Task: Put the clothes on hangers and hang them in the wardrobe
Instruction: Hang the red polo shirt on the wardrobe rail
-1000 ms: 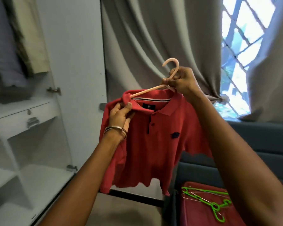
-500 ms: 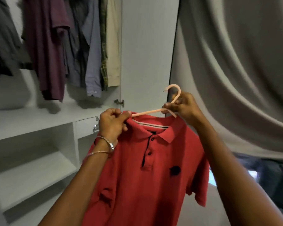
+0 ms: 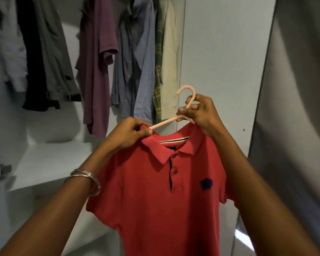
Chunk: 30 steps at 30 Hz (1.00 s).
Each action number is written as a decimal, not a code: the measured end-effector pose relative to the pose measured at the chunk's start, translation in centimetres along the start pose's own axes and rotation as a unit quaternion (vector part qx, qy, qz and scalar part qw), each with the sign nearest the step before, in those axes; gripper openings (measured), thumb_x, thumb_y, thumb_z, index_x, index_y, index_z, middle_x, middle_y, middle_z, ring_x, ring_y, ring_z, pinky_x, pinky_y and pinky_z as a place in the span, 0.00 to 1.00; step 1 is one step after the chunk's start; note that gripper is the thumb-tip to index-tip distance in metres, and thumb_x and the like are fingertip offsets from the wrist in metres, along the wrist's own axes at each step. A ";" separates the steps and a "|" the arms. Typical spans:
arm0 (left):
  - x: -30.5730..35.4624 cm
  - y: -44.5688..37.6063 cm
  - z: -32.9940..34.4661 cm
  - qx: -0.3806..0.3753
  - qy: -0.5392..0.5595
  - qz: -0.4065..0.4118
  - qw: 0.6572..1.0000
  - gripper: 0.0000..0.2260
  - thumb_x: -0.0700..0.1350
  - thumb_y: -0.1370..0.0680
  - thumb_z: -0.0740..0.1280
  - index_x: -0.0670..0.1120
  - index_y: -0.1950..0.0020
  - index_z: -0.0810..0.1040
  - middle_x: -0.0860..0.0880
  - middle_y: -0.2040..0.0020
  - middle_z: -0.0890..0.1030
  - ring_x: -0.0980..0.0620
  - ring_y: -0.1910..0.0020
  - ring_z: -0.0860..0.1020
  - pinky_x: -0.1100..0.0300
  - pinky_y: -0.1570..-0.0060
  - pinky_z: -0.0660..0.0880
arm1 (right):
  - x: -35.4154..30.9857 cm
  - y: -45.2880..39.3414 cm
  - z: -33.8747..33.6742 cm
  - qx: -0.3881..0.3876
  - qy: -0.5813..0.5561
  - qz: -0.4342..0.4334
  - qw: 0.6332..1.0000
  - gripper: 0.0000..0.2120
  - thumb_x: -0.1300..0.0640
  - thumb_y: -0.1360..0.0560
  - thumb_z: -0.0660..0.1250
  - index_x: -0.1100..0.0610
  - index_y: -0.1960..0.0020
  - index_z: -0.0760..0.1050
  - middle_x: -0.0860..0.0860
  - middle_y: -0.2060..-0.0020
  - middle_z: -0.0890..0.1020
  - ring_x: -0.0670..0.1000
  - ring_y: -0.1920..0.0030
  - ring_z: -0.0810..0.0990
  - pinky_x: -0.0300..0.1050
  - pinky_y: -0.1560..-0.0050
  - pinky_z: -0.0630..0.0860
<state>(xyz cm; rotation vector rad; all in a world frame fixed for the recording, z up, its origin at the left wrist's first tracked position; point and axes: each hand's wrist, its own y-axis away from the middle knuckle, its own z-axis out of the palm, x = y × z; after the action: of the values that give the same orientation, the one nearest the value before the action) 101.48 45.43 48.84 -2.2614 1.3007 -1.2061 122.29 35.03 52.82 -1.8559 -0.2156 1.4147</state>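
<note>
Right hand (image 3: 201, 112) grips the hanger (image 3: 185, 100), left hand (image 3: 131, 133) pinches the polo (image 3: 164, 191) shoulder; rail's out of view, so the hook might miss and drop it.

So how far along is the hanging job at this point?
Done: several garments already hang in the wardrobe. In hand: the red polo is on the pink hanger; the right hand grips the hanger's neck, the left hand pinches the polo's shoulder over the hanger arm. Left: hooking it onto the rail, which is out of view. Whether more clothes wait can't be told.
</note>
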 end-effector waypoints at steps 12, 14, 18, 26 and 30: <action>-0.1 -15.4 -5.6 0.349 -0.244 -0.100 0.899 0.10 0.48 0.22 0.63 0.49 0.43 0.78 0.42 0.43 0.80 0.39 0.40 0.74 0.49 0.43 0.68 | 1.2 -17.5 -0.4 -0.057 0.306 -0.242 0.919 0.23 0.51 0.25 0.70 0.56 0.32 0.70 0.53 0.44 0.81 0.51 0.46 0.80 0.43 0.45 0.74; -0.6 -17.1 -7.7 0.364 -0.248 -0.099 0.892 0.10 0.48 0.22 0.63 0.51 0.43 0.77 0.43 0.42 0.80 0.39 0.40 0.74 0.48 0.42 0.67 | 2.4 -19.1 -0.8 -0.106 0.427 -0.279 0.854 0.34 0.53 0.26 0.71 0.57 0.25 0.61 0.56 0.33 0.73 0.58 0.36 0.73 0.51 0.38 0.71; -1.6 -20.2 -11.5 0.368 -0.219 -0.096 0.899 0.09 0.50 0.24 0.65 0.52 0.46 0.79 0.44 0.46 0.81 0.39 0.43 0.76 0.50 0.43 0.71 | 2.6 -21.7 0.9 -0.120 0.544 -0.324 0.764 0.52 0.49 0.31 0.74 0.53 0.21 0.42 0.53 0.26 0.57 0.56 0.29 0.60 0.56 0.39 0.73; -5.3 -27.7 -14.9 0.358 -0.161 -0.043 0.919 0.01 0.49 0.24 0.66 0.54 0.56 0.76 0.46 0.53 0.80 0.44 0.50 0.77 0.55 0.51 0.74 | 1.3 -27.6 2.4 -0.026 0.638 -0.371 0.674 0.48 0.38 0.29 0.68 0.55 0.21 0.46 0.54 0.27 0.60 0.56 0.31 0.63 0.56 0.49 0.75; -7.0 -31.6 -15.7 0.338 -0.149 0.001 0.929 0.06 0.46 0.23 0.65 0.48 0.49 0.80 0.44 0.50 0.82 0.44 0.49 0.77 0.59 0.55 0.70 | 0.3 -29.9 2.8 -0.004 0.688 -0.362 0.629 0.49 0.32 0.30 0.65 0.56 0.21 0.48 0.56 0.28 0.63 0.58 0.31 0.65 0.56 0.49 0.75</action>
<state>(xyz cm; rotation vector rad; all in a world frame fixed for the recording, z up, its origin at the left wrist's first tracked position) 106.26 71.47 73.18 -1.8274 0.6338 -1.0395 129.20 56.95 72.12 -1.9633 -0.1262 -0.7087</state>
